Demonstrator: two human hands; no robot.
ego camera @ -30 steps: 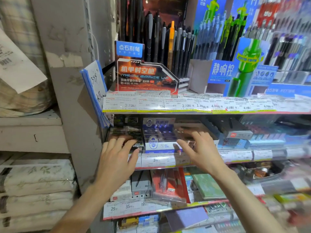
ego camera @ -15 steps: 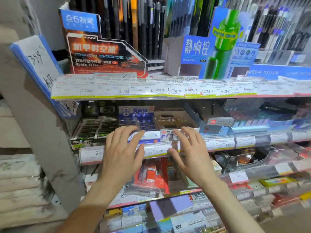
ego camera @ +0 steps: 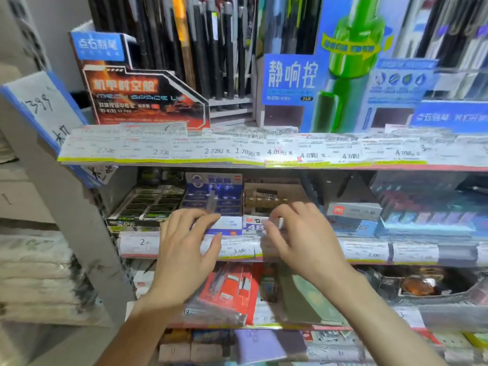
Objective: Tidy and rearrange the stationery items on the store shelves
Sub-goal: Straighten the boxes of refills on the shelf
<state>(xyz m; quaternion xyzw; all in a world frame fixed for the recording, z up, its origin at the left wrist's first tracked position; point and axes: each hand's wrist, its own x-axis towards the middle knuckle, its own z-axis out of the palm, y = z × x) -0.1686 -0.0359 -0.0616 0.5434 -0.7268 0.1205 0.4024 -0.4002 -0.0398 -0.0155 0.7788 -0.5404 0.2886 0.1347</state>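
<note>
Right now I'm spreading my left hand (ego camera: 184, 249) over the blue box (ego camera: 215, 207) and hovering my right hand (ego camera: 298, 239), fingers curled loosely and holding nothing, at the M&G box (ego camera: 254, 224); shoving carelessly risks toppling both off the shelf (ego camera: 369, 253).

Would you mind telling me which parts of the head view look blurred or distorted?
Head view: the right-hand shelves smear with motion blur; price labels are barely legible; the left hand and right hand look fairly sharp; wide-angle distortion tilts the upright post.
</note>
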